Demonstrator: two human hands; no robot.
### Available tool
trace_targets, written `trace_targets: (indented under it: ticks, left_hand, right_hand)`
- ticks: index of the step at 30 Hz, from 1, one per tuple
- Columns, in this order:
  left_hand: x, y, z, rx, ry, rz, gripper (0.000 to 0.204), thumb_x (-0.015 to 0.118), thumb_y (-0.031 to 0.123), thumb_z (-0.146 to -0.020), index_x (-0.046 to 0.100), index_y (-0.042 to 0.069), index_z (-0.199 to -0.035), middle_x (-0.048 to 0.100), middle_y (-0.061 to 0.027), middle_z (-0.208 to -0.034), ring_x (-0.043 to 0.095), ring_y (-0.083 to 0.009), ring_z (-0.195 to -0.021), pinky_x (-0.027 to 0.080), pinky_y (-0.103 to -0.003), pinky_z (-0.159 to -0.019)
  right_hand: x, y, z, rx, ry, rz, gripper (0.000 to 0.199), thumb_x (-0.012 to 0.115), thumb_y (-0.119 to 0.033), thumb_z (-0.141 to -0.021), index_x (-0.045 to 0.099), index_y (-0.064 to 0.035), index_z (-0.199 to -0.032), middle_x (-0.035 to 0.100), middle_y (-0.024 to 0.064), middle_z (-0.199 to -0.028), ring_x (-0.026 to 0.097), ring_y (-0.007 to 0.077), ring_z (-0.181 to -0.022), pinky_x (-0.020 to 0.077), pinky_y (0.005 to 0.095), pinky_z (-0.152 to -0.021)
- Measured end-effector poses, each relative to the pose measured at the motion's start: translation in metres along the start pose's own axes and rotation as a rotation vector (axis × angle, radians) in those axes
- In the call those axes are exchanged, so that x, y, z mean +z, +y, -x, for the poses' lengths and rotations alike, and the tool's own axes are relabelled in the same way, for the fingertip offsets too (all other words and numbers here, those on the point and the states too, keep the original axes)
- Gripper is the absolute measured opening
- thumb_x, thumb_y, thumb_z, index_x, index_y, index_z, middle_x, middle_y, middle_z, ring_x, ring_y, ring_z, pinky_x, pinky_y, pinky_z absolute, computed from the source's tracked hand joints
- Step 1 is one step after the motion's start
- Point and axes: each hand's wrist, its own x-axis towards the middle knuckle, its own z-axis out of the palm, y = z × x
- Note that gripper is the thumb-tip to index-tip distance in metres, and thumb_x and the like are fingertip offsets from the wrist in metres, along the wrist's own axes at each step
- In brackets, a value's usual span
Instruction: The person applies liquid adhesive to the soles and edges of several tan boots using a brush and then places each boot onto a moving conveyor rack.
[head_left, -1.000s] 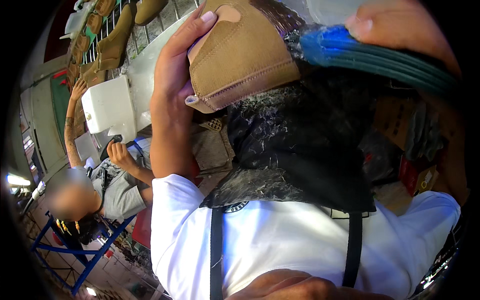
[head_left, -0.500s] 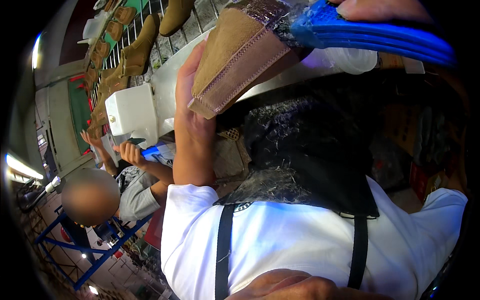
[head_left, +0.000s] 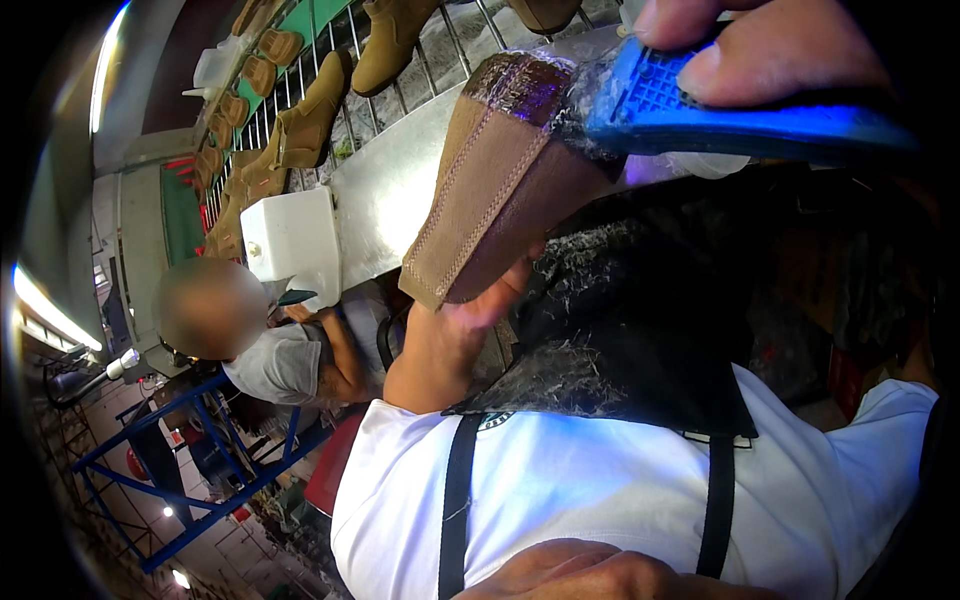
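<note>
A brown suede boot (head_left: 480,190) with stitched seams is tilted in front of me. The band around its upper end is wet and glossy. My left hand (head_left: 492,303) holds it from behind and below, its fingers partly hidden by the boot. Close to the camera, my right hand (head_left: 770,50) grips a blue-handled brush (head_left: 660,110) with a grid-textured handle. The brush's dark, clotted tip lies against the boot's glossy band.
Several tan boots (head_left: 310,115) stand on a wire rack (head_left: 430,70) beyond a metal ledge (head_left: 375,195). On this ledge sits a white plastic container (head_left: 290,235). A co-worker in a grey shirt (head_left: 280,365) is at the left. A dark, fibre-covered apron (head_left: 600,330) hangs over my front.
The boot has turned and its lower end has come nearer my chest. My left fingers now show at its right edge. The brush has rolled, showing its textured face. The co-worker's raised hands have lowered.
</note>
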Motion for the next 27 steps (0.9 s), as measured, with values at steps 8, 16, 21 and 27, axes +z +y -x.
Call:
trace_targets:
  ticks: [8, 16, 21, 27]
  left_hand:
    - [0.011, -0.027, 0.004, -0.168, 0.046, 0.149, 0.057, 0.055, 0.030, -0.101, 0.039, -0.006, -0.142, 0.051, -0.0266, -0.120, 0.060, -0.0242, -0.088, 0.057, -0.030, -0.066]
    - [0.006, -0.023, 0.013, 0.107, 0.082, -0.102, 0.042, 0.043, 0.032, -0.106, 0.053, 0.003, -0.135, 0.068, -0.0168, -0.116, 0.068, -0.0338, -0.101, 0.061, -0.046, -0.083]
    - [0.030, -0.030, 0.008, 0.122, -0.235, -0.100, 0.044, 0.040, 0.034, -0.107, 0.052, 0.005, -0.138, 0.064, -0.0159, -0.129, 0.067, -0.0318, -0.112, 0.057, -0.045, -0.094]
    - [0.031, -0.025, 0.006, 0.136, -0.229, -0.144, 0.044, 0.040, 0.034, -0.107, 0.051, 0.007, -0.140, 0.061, -0.0153, -0.133, 0.066, -0.0314, -0.112, 0.056, -0.046, -0.096]
  right_hand:
    - [-0.002, 0.008, 0.020, 0.167, 0.115, -0.010, 0.022, 0.072, -0.009, -0.087, 0.070, 0.0043, -0.104, 0.068, 0.0289, -0.106, 0.072, 0.0352, -0.092, 0.0578, 0.0376, -0.081]
    - [-0.002, -0.008, 0.003, 0.021, 0.050, -0.006, 0.021, 0.072, -0.007, -0.087, 0.071, 0.0045, -0.104, 0.068, 0.0295, -0.108, 0.072, 0.0353, -0.093, 0.0576, 0.0373, -0.082]
    - [-0.013, -0.011, -0.007, -0.050, -0.028, 0.019, 0.020, 0.073, -0.006, -0.086, 0.071, 0.0046, -0.103, 0.068, 0.0298, -0.109, 0.072, 0.0354, -0.093, 0.0574, 0.0371, -0.083]
    - [-0.026, -0.004, -0.013, -0.112, -0.081, 0.004, 0.019, 0.073, -0.005, -0.086, 0.072, 0.0047, -0.103, 0.068, 0.0303, -0.110, 0.072, 0.0355, -0.094, 0.0572, 0.0369, -0.084]
